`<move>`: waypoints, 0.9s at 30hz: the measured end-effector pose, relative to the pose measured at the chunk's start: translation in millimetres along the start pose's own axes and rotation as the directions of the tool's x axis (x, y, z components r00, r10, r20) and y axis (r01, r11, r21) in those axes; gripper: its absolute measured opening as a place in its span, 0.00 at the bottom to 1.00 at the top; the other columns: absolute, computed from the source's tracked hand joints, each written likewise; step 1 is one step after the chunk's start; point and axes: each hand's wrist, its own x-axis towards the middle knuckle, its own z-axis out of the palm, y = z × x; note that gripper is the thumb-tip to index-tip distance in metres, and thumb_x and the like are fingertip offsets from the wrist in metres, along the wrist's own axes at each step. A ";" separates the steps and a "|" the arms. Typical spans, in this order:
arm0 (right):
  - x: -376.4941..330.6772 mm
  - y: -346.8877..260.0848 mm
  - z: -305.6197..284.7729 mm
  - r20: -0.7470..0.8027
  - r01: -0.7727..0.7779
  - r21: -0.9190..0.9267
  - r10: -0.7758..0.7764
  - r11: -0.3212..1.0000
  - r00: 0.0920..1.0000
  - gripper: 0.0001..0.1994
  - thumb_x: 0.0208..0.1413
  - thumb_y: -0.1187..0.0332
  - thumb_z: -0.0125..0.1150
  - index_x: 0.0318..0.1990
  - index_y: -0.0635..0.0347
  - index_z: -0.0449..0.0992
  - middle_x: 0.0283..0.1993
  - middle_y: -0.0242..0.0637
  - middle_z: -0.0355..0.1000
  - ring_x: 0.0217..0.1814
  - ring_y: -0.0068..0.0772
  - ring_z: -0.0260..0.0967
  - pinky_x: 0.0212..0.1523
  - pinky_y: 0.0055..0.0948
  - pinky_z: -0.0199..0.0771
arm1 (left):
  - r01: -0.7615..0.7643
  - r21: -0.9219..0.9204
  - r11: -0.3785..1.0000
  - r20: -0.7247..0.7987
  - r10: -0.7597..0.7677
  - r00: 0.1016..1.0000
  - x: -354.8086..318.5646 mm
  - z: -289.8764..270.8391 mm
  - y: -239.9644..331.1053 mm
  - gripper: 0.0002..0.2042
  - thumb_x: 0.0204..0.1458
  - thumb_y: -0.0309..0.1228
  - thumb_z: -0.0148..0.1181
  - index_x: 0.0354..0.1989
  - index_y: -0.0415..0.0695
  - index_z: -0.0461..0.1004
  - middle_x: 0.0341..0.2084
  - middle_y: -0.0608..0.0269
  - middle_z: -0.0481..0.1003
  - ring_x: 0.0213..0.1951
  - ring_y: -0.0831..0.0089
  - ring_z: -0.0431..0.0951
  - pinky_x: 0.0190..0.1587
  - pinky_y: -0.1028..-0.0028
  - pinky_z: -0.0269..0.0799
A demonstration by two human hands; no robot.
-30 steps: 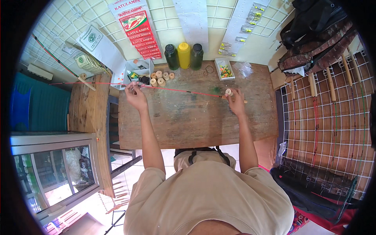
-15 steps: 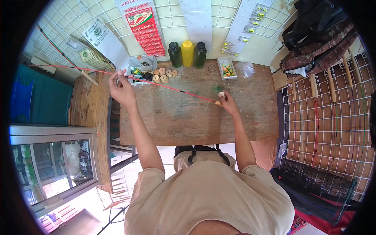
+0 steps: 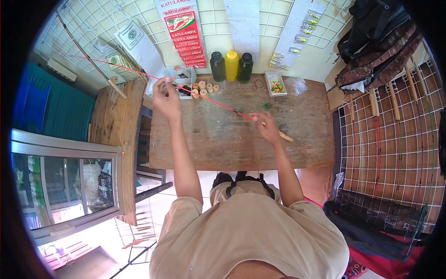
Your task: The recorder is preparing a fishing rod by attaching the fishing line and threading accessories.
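A thin red fishing rod [image 3: 216, 102] with dark bands slants across the tabletop, its tip pointing to the upper left. My left hand [image 3: 167, 100] is closed round the red shaft, near the white box. Farther down the rod, my right hand [image 3: 266, 128] pinches the shaft just ahead of the handle, its fingers a little blurred. The pale wooden handle [image 3: 286, 136] sticks out beyond my right hand. Something small and pale shows by the right fingers, too unclear to name.
On the wooden table [image 3: 213, 149] stand wooden spools [image 3: 202, 88], a white box [image 3: 184, 74], two dark bottles and a yellow squeeze bottle [image 3: 231, 66], and a tray [image 3: 276, 84] of colourful small pieces. Another rod [image 3: 117, 87] leans at left; several hang on the right rack [image 3: 388, 153].
My right hand has moved up the rod from its handle end onto the red shaft, so the wooden handle now shows beyond it. My left hand still grips the shaft. The view has shifted slightly.
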 end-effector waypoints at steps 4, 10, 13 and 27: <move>-4.7 -39.7 11.9 0.217 0.002 -0.104 0.020 0.995 0.976 0.11 0.56 0.69 0.56 0.45 0.57 0.78 0.38 0.39 0.74 0.33 0.27 0.64 0.33 0.26 0.62 | 0.036 -0.039 0.999 0.012 -0.036 0.999 -6.8 1.7 -21.5 0.06 0.58 0.26 0.53 0.38 0.35 0.69 0.31 0.56 0.78 0.23 0.83 0.74 0.23 0.83 0.67; -22.3 -50.8 43.3 0.149 -0.037 -0.020 0.040 0.999 0.988 0.10 0.55 0.73 0.55 0.43 0.59 0.78 0.27 0.39 0.68 0.21 0.24 0.57 0.22 0.23 0.57 | -0.013 -0.036 0.999 0.052 0.015 0.999 4.4 -14.3 -15.5 0.06 0.58 0.26 0.53 0.38 0.35 0.68 0.31 0.56 0.78 0.25 0.81 0.75 0.27 0.82 0.71; -30.3 -53.9 52.7 0.078 0.059 -0.009 -0.058 0.998 0.995 0.09 0.56 0.73 0.55 0.43 0.60 0.77 0.25 0.40 0.66 0.20 0.27 0.58 0.22 0.26 0.59 | 0.041 -0.072 0.997 0.083 -0.035 0.996 -0.7 -19.5 -6.8 0.07 0.58 0.26 0.53 0.39 0.34 0.68 0.31 0.55 0.78 0.27 0.80 0.76 0.28 0.80 0.72; -57.2 -95.9 82.4 0.046 -0.137 -0.106 0.143 0.985 0.989 0.09 0.54 0.65 0.61 0.36 0.62 0.78 0.24 0.42 0.73 0.22 0.36 0.71 0.25 0.30 0.69 | 0.143 -0.094 0.985 0.175 -0.125 0.977 -27.0 -38.4 -9.8 0.06 0.58 0.24 0.51 0.40 0.34 0.68 0.36 0.53 0.77 0.35 0.76 0.77 0.32 0.76 0.80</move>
